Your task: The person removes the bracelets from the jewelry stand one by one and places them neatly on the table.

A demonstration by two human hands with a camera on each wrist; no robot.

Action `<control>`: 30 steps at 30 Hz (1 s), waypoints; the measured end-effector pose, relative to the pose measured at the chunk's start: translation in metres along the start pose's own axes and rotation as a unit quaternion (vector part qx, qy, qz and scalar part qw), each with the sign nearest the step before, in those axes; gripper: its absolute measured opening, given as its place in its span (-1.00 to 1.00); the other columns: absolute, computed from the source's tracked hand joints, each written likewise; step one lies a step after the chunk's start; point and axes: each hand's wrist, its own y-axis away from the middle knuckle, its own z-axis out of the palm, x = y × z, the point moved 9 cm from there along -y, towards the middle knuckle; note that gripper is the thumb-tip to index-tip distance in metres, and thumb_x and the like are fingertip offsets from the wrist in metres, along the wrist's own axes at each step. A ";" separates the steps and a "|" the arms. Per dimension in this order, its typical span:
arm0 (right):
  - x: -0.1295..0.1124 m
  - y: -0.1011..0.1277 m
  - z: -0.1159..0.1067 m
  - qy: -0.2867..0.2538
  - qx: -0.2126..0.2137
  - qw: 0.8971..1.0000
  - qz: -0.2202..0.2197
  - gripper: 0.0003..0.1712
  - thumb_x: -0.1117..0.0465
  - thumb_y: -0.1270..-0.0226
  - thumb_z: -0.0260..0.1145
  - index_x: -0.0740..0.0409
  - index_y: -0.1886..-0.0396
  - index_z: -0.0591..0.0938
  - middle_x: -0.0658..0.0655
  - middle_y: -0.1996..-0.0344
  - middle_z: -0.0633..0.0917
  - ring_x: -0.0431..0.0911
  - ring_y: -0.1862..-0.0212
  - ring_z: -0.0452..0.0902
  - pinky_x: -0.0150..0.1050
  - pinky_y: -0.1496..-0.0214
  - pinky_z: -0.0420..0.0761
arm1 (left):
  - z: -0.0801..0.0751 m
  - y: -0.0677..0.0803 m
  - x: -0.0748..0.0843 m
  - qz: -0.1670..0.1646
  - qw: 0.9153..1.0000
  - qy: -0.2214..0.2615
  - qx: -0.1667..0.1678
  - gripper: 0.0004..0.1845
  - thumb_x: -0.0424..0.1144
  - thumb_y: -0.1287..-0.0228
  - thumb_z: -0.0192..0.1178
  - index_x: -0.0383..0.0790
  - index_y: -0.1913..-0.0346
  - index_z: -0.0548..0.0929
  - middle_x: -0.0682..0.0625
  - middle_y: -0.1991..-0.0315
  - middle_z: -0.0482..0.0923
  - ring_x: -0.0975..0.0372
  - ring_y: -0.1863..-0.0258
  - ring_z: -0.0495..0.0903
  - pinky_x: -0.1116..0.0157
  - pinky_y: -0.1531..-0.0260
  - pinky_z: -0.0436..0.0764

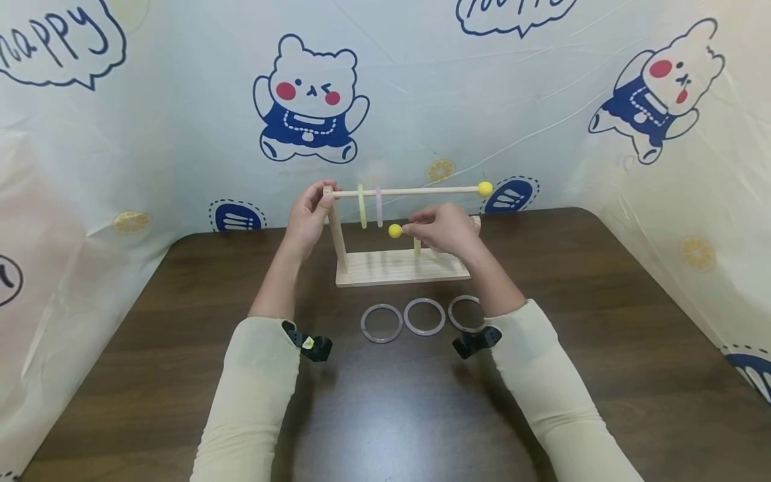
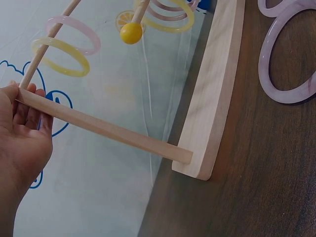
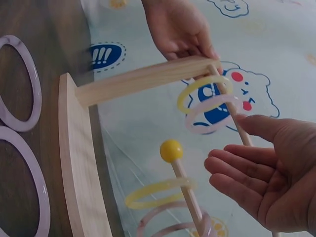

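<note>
My left hand (image 1: 306, 219) grips the top of the left post of a wooden stand (image 1: 397, 269), thumb and fingers on either side of it. From that post runs an upper rod (image 1: 434, 191) ending in a yellow ball (image 1: 484, 189). A yellow bangle (image 2: 74, 73) and a pale pink bangle (image 2: 94, 37) hang on it near my left hand. My right hand (image 3: 276, 182) holds nothing, fingers relaxed, close by the rods. A lower rod (image 3: 190, 200) with its own yellow ball (image 3: 171, 151) carries a yellow bangle (image 3: 143, 195) and purplish bangles (image 3: 148, 222), partly hidden.
Three pale purple bangles lie in a row on the dark wooden table (image 1: 385, 415) before the stand: a left one (image 1: 364, 333), a middle one (image 1: 407, 323) and a right one (image 1: 453, 321), partly covered by my right arm. A printed cloth (image 1: 409, 100) hangs behind.
</note>
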 end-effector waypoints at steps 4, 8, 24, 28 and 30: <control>-0.012 -0.002 0.004 -0.033 0.005 0.999 -0.027 -0.56 -0.01 -0.20 0.32 0.13 0.00 0.63 0.10 0.12 0.67 -0.02 0.13 0.60 -0.22 0.21 0.58 | -0.001 0.000 0.001 -0.001 1.000 0.000 0.003 -0.61 -0.15 -0.39 -0.05 -0.28 -0.17 0.40 -0.08 -0.09 0.45 0.19 -0.11 0.36 0.21 -0.17 0.28; -0.020 -0.006 0.010 -0.053 0.011 0.998 -0.039 -0.54 0.02 -0.21 0.32 0.17 -0.04 0.60 0.11 0.07 0.65 -0.05 0.04 0.55 -0.20 0.10 0.55 | -0.001 0.000 0.001 -0.002 1.000 0.001 0.004 -0.62 -0.15 -0.39 -0.05 -0.26 -0.16 0.41 -0.08 -0.09 0.45 0.19 -0.10 0.36 0.21 -0.17 0.29; -0.030 -0.020 0.025 -0.139 0.072 0.986 -0.047 -0.66 0.16 -0.18 0.36 0.25 0.09 0.66 0.15 0.21 0.70 -0.09 0.17 0.62 -0.27 0.19 0.58 | 0.000 0.001 0.000 -0.007 1.000 0.003 0.001 -0.63 -0.18 -0.39 -0.04 -0.25 -0.17 0.41 -0.08 -0.11 0.45 0.18 -0.12 0.36 0.21 -0.17 0.29; -0.030 -0.020 0.025 -0.143 0.091 0.985 -0.038 -0.71 0.16 -0.18 0.36 0.23 0.15 0.68 0.14 0.28 0.71 -0.10 0.22 0.63 -0.28 0.23 0.57 | 0.000 0.001 -0.001 -0.010 1.000 0.006 0.001 -0.64 -0.18 -0.39 -0.04 -0.25 -0.16 0.41 -0.08 -0.11 0.45 0.18 -0.13 0.36 0.22 -0.17 0.29; -0.031 -0.020 0.024 -0.141 0.098 0.984 -0.036 -0.73 0.16 -0.18 0.36 0.23 0.17 0.69 0.14 0.30 0.72 -0.10 0.24 0.63 -0.29 0.25 0.57 | 0.000 0.000 -0.001 -0.012 1.000 0.006 0.003 -0.64 -0.18 -0.39 -0.05 -0.24 -0.17 0.42 -0.07 -0.12 0.45 0.19 -0.14 0.35 0.22 -0.18 0.28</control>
